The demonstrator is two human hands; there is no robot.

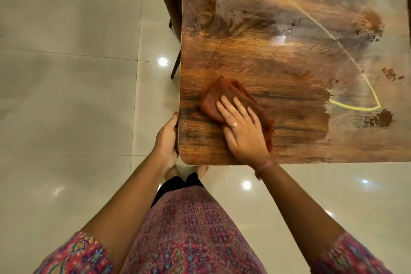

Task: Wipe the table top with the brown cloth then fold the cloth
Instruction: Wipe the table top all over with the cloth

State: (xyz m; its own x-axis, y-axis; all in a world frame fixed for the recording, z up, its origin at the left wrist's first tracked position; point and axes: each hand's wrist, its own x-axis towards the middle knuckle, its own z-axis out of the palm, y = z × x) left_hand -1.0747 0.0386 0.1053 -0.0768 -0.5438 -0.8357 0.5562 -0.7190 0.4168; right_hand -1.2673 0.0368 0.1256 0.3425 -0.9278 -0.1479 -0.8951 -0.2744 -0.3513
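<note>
A wooden table top (pixel 289 62) with dark grain and pale streaks fills the upper right. The brown cloth (pixel 218 93) lies crumpled on it near the front left corner. My right hand (pixel 242 129) presses flat on the cloth with straight, spread fingers, and cloth shows on both sides of the hand. My left hand (pixel 166 140) grips the table's left edge near the rounded corner, fingers curled under the rim. Dark crumbs and stains dot the far right part of the top.
A chair (pixel 169 2) stands against the table's left side at the back, one thin leg reaching the floor. Glossy pale floor tiles (pixel 66 95) surround the table. My feet show just under the front corner.
</note>
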